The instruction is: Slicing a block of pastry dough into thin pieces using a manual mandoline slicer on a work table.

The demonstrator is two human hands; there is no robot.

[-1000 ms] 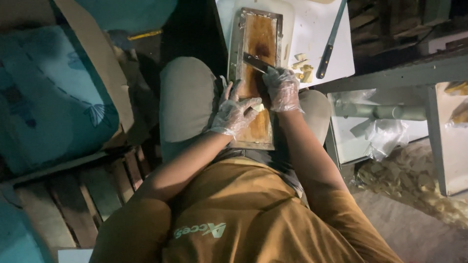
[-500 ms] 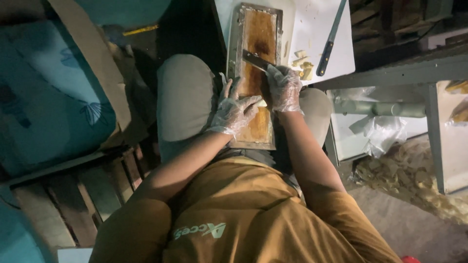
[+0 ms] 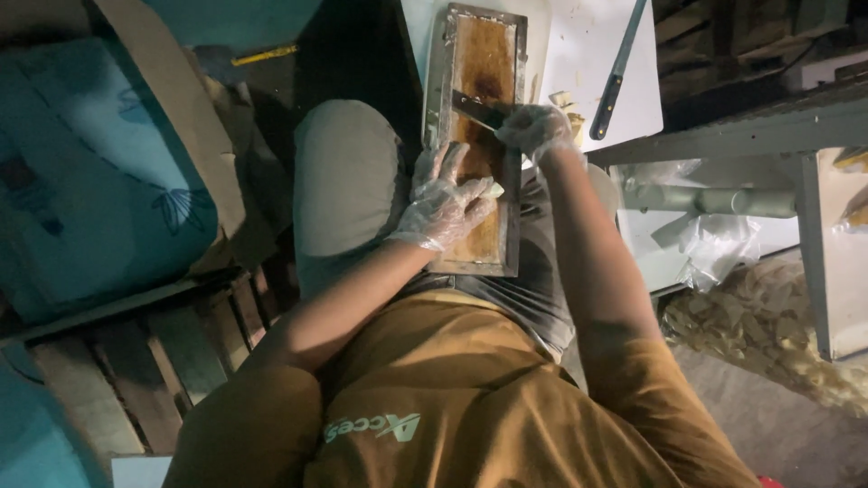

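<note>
Head view. A long, narrow frame [image 3: 476, 136] with a brown, amber-stained face lies lengthwise over the person's lap, running from the upper centre of the picture down to mid-frame. The gloved left hand [image 3: 445, 201] lies flat and open on its lower half, bracing it. The gloved right hand [image 3: 535, 128], closed around a handle, sets a flat scraper blade [image 3: 477, 110] against the frame's upper half. Over the last second the blade has shifted only slightly along the face and the left hand has stayed put, which suggests short scraping strokes under way. A long knife [image 3: 617, 70] lies idle on the white board [image 3: 579, 45], upper right.
</note>
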